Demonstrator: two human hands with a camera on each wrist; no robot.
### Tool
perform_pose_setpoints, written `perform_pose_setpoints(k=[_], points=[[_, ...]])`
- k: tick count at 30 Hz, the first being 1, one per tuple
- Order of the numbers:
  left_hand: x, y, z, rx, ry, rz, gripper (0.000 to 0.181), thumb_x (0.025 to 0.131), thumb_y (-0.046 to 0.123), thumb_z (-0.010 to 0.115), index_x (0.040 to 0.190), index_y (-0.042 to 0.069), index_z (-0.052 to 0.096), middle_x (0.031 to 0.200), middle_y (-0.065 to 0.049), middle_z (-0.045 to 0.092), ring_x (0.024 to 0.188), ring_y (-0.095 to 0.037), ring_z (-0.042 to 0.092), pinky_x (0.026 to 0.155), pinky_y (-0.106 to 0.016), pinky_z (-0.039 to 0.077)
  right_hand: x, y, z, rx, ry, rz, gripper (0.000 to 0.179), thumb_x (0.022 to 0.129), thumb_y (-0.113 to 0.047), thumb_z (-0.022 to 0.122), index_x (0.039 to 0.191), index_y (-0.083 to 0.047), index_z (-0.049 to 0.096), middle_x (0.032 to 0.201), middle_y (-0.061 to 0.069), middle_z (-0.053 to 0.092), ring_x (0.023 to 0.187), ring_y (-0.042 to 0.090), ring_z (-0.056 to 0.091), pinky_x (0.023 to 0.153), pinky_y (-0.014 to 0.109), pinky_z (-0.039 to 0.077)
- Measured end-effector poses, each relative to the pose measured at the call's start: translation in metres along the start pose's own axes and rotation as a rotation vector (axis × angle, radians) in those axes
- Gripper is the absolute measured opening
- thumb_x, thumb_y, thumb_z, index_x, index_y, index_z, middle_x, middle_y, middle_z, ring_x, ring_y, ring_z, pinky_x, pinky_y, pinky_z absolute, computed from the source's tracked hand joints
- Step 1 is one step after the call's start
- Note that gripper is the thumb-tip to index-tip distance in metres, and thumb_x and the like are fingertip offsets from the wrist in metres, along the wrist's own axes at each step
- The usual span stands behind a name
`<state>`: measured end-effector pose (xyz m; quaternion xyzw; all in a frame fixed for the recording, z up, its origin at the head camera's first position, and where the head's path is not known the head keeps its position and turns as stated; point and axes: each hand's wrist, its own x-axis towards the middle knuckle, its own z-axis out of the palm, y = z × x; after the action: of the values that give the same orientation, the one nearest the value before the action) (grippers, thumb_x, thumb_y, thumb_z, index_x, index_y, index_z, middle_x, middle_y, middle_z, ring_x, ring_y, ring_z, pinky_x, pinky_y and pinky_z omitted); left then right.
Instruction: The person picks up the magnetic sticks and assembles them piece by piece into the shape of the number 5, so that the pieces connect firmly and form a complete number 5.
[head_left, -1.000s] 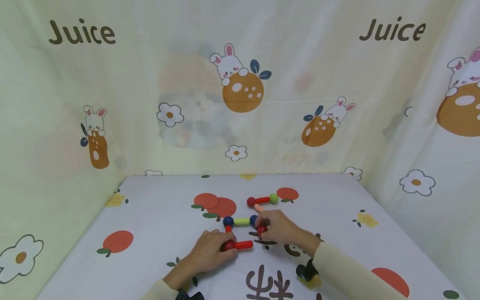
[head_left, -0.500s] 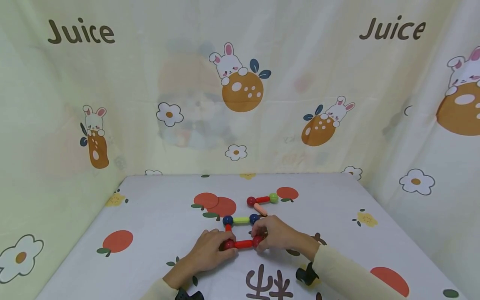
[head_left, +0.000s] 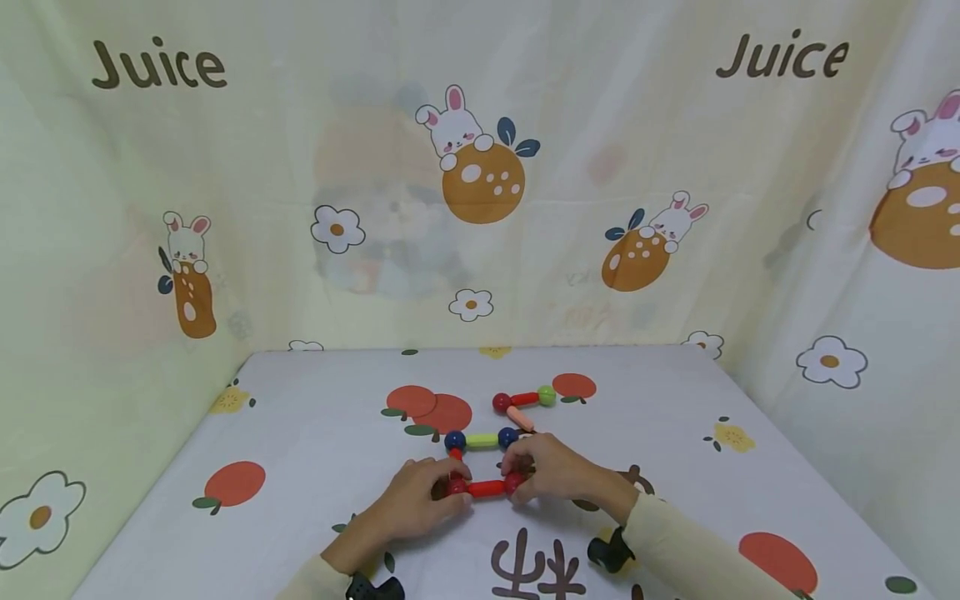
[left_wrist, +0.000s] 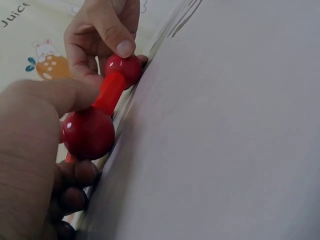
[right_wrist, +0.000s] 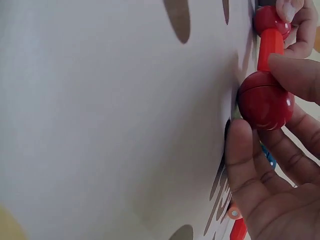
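My left hand (head_left: 418, 497) grips a red ball (left_wrist: 90, 134) between thumb and fingers at the near left corner of a figure of magnetic rods and balls. On the near right corner, my right hand (head_left: 561, 473) pinches a second red ball (right_wrist: 267, 102). A red rod (head_left: 487, 488) bridges these two balls. Behind them, a yellow-green rod (head_left: 482, 439) joins a left blue ball (head_left: 455, 441) and a right blue ball (head_left: 507, 437). Another red rod (head_left: 456, 455) runs up the left side, partly covered by my left fingers. My right fingers hide the right side.
Just behind the figure lies a separate piece: a red ball (head_left: 502, 403) with a pink rod (head_left: 521, 419) and a red rod (head_left: 525, 399) ending in a green ball (head_left: 547, 395). A fruit-print cloth covers the table (head_left: 315, 408); patterned curtains (head_left: 570, 275) stand behind and beside it.
My right hand has brought its red ball toward me, onto the free end of the near red rod, and holds it there. My left hand stays on its ball.
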<state>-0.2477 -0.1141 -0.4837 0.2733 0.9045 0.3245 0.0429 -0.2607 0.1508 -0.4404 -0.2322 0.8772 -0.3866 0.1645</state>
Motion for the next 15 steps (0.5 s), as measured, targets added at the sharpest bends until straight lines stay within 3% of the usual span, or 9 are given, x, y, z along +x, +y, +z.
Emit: perform_pose_setpoints(k=[6,15], points=[[-0.0016,-0.0027,-0.0059,-0.131,-0.001,0.044,0.029,0.093,0.036,0.070,0.120,0.026,0.068,0.081,0.008,0.058,0.077,-0.011,0.054,0.064,-0.025,0.043,-0.0006,-0.0007,0.0011,0.031,0.009,0.010,0.025,0.079,-0.009,0.086,0.101,-0.012,0.073,0.094,-0.004,0.069,0.090,0.020,0.061,0.084,0.038,0.054],[-0.0023,-0.0037,-0.0083,-0.154,0.007,0.076,0.022,0.094,0.032,0.070,0.115,0.025,0.071,0.086,0.010,0.060,0.078,-0.010,0.054,0.066,-0.024,0.044,-0.0007,-0.0046,0.0020,0.010,0.072,0.054,0.014,0.086,-0.018,0.081,0.095,-0.012,0.073,0.085,-0.001,0.067,0.076,0.018,0.061,0.066,0.031,0.050]])
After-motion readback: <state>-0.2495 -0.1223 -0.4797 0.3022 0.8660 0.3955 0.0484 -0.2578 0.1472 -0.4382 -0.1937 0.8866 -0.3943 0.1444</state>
